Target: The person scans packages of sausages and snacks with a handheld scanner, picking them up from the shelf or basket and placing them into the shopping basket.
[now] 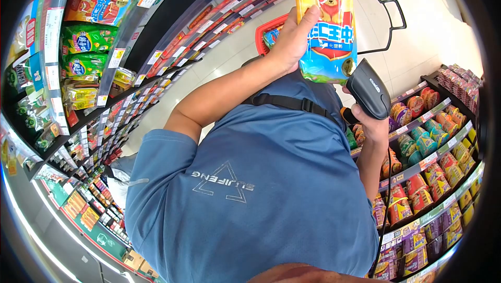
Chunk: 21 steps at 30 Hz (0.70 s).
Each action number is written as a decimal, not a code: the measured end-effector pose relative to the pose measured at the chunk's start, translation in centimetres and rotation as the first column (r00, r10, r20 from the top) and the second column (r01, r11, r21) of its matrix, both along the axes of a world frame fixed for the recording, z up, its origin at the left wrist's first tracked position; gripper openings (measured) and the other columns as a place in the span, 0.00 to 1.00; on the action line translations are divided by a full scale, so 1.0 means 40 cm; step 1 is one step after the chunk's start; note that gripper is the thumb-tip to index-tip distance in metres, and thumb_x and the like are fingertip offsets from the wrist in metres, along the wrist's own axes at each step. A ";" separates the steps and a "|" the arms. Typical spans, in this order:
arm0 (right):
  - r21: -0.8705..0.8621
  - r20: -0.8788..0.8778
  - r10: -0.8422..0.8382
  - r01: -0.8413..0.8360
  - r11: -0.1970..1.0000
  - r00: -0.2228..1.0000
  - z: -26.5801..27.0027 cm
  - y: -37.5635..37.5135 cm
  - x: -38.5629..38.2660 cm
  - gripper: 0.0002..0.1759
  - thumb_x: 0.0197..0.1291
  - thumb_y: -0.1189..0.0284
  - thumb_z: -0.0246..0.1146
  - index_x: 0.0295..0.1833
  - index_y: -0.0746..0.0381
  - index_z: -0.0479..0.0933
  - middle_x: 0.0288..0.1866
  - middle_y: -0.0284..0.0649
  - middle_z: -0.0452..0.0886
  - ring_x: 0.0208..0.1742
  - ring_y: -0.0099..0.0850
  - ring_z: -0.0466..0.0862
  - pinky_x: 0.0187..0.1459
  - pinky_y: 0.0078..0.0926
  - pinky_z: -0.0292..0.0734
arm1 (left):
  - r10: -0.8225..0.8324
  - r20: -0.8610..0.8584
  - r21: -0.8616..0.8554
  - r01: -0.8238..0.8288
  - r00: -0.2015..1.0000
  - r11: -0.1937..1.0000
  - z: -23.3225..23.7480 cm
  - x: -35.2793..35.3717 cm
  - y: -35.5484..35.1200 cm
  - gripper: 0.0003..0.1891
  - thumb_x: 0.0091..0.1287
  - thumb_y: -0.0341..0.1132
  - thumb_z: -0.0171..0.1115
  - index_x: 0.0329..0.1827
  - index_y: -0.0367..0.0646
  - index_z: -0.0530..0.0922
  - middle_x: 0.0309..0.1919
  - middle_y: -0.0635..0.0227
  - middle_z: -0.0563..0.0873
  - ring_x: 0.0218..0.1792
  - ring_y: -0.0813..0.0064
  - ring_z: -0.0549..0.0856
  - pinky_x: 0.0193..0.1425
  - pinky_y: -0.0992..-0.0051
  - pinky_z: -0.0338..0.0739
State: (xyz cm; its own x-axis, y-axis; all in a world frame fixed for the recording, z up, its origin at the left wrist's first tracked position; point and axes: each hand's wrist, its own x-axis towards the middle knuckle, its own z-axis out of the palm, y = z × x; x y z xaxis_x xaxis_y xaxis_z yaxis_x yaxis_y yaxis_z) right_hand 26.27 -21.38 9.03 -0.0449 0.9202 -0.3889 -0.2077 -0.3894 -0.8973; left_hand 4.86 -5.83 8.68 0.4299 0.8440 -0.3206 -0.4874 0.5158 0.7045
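Note:
My left hand (290,42) grips a bag of ham sausages (332,53) by its left side, thumb across the front. The bag is yellow at the top and blue below, with a cartoon lion on it. In my right hand (373,126) is a black handheld barcode scanner (369,89), its head close to the bag's lower right corner. Most of the scanner's grip is hidden by the fingers and the scanner body. A thin black cable runs down beside my right forearm.
Beyond my hands, a red shopping basket (259,37) with a black handle (390,22) stands on the tiled floor, a blue packet inside. Shelves of packaged snacks (86,66) line the left. Racks of instant noodle cups (424,139) rise close on the right.

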 end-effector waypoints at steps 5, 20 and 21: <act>0.020 -0.031 0.036 -0.035 0.999 0.999 0.030 0.032 -0.028 0.33 0.54 0.70 0.72 0.64 0.72 0.71 0.54 0.52 0.82 0.55 0.42 0.83 0.59 0.42 0.74 | 0.012 -0.034 -0.002 -0.012 0.999 1.000 -0.007 -0.007 -0.009 0.24 0.72 0.40 0.61 0.64 0.39 0.65 0.54 0.60 0.81 0.52 0.70 0.85 0.56 0.67 0.83; -0.072 -0.090 -0.141 0.135 0.988 0.986 -0.041 0.093 -0.102 0.25 0.54 0.77 0.71 0.59 0.66 0.76 0.48 0.41 0.85 0.50 0.30 0.84 0.54 0.30 0.77 | -0.069 -0.041 -0.159 0.062 0.997 0.985 -0.111 -0.145 0.042 0.27 0.60 0.24 0.72 0.62 0.36 0.73 0.57 0.58 0.83 0.56 0.67 0.83 0.64 0.65 0.77; -0.073 -0.095 -0.150 0.144 0.987 0.984 -0.045 0.098 -0.110 0.25 0.54 0.77 0.71 0.59 0.66 0.76 0.48 0.41 0.85 0.50 0.30 0.84 0.54 0.30 0.77 | -0.028 -0.032 -0.181 0.022 0.999 0.983 -0.122 -0.162 0.051 0.26 0.60 0.23 0.70 0.62 0.36 0.73 0.56 0.58 0.83 0.56 0.67 0.83 0.63 0.64 0.78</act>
